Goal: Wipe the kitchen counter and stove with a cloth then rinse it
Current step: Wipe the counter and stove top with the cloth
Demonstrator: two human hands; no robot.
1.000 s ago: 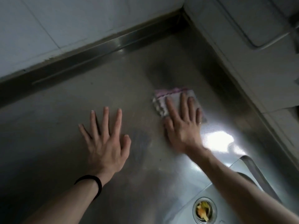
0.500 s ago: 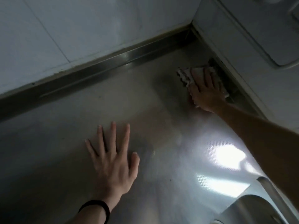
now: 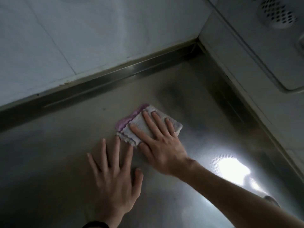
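Note:
A folded white cloth with a purple edge point(image 3: 131, 127) lies flat on the stainless steel counter point(image 3: 65, 153). My right hand point(image 3: 161, 145) presses down on the cloth with its fingers spread, a ring on one finger. My left hand point(image 3: 115, 178) rests flat on the bare counter just below and left of the cloth, fingers apart, its fingertips almost touching the cloth's near edge. A black band sits on my left wrist. No stove is in view.
A raised steel backsplash strip point(image 3: 115, 76) runs along the white tiled wall point(image 3: 82, 30) at the back. A white appliance or panel with a vent point(image 3: 278, 12) borders the counter on the right. A bright light reflection point(image 3: 233, 170) glares at lower right.
My right hand has slid the cloth from the back right corner toward me and to the left, close to my left hand. My left hand stays flat on the counter.

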